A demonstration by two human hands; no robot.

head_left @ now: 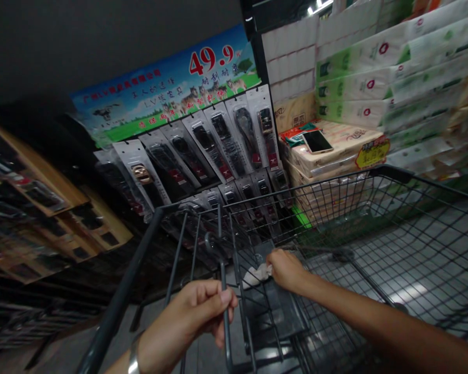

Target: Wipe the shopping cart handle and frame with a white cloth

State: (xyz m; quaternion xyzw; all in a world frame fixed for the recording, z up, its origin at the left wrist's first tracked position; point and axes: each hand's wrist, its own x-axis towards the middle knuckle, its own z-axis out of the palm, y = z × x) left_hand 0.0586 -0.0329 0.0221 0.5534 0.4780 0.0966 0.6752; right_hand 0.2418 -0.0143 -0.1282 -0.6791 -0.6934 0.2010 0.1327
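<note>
A dark wire shopping cart fills the lower part of the view. My left hand, with a metal band at the wrist, is closed round an upright bar of the cart's rear frame. Inside the cart my right hand is closed on a crumpled whitish cloth. The cloth lies against the grey plastic child-seat panel, near its upper end. The fingertips of my right hand are partly hidden behind the hand itself.
Packaged belts hang on a rack beneath a blue price sign. Behind the cart, a phone lies on stacked tissue packs. More white and green packs rise at right. Boxed goods stand at left.
</note>
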